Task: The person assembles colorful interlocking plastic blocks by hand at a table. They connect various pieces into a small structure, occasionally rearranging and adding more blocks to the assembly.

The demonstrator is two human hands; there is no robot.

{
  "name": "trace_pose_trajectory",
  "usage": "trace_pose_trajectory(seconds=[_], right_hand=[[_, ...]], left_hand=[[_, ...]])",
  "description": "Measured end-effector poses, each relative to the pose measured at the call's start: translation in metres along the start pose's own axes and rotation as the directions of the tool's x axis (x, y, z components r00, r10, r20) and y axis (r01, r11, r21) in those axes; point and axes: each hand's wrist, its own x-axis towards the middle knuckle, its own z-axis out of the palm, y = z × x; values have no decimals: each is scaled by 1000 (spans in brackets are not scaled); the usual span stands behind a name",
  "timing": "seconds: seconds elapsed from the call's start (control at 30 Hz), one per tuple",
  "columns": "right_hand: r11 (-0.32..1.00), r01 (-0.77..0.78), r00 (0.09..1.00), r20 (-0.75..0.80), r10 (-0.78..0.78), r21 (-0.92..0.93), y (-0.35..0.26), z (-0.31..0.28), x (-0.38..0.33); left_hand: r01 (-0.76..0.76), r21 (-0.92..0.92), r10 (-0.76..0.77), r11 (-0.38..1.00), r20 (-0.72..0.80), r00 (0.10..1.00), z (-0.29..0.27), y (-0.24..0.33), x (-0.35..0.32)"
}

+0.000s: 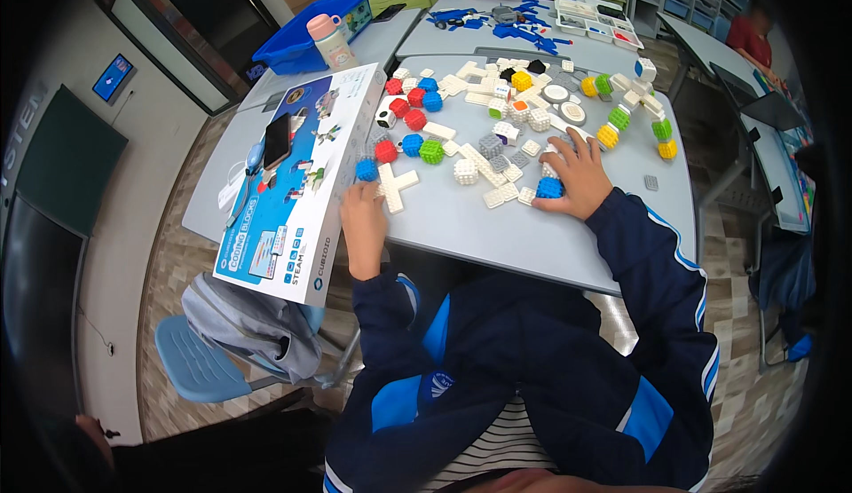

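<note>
Bare grey table (497, 236) was left open near the front edge; farther back, passage was blocked by scattered blocks (497, 129) and the box (302, 182).

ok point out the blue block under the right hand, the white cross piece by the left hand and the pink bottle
blue block (549, 188), head view, on its studded top face
white cross piece (393, 187), head view, where its arms meet
pink bottle (332, 42), head view, on its body below the lid
</note>
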Motion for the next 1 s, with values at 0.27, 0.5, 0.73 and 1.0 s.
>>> trace_pose_trajectory(seconds=[0.27,0.5,0.73,1.0], right_hand=[[1000,-3,1000,-6,3,0,1,2,0],[1000,-13,1000,28,12,18,1,-1,0],[1000,-9,1000,14,9,9,1,2,0],[989,130,990,-63,-126,64,3,4,0]], left_hand=[[-25,-5,24,1000,-132,991,-2,2,-3],[-7,-47,3,999,-76,997,-7,24,-12],[-181,-104,162,978,-171,972,-15,64,31],[-315,-431,382,845,75,921,11,158,48]])
